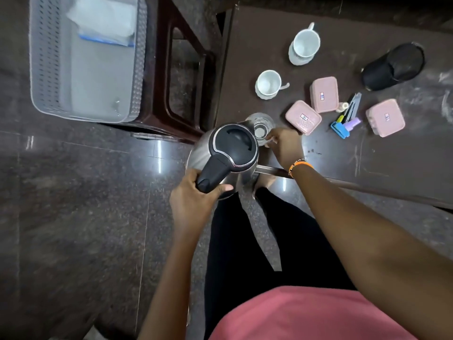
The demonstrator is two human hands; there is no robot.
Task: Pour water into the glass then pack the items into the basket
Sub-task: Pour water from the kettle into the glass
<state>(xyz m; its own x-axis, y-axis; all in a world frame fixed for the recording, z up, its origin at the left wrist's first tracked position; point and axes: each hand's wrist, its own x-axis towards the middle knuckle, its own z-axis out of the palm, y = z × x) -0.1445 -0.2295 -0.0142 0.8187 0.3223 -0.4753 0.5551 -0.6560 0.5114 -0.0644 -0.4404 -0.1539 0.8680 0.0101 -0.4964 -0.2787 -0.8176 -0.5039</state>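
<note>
The scene is dim and evenly lit from overhead, with small white glints of ceiling light on the polished floor [73, 192] at 9 o'clock and just below the table edge [367, 187]. The steel kettle [228, 158] at centre carries soft sheen, no harsh glare. Wide-angle bending curves the basket [44, 69] at 10 o'clock, and the whole frame is slightly smeared.

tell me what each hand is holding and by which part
Left hand grips the kettle by its black handle. Right hand holds the glass at its near side.
</note>
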